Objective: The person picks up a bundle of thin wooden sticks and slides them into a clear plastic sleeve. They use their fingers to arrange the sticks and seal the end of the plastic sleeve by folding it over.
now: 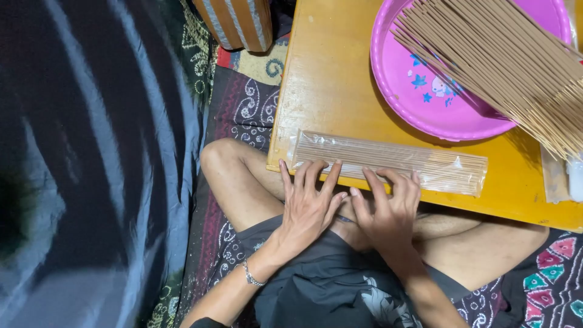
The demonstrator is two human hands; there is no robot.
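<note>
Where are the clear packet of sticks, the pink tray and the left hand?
Clear packet of sticks (419,163), head view, middle of wrapper.
Pink tray (419,103), head view, bare floor.
Left hand (310,206), head view, back of hand.

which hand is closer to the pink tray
Right. The right hand rests on the clear packet of sticks, below the pink tray; the left hand presses the packet's other end, farther away.

Glossy clear plastic packet (388,163), smooth wooden table (331,79), shiny pink plastic tray (419,91)
</note>
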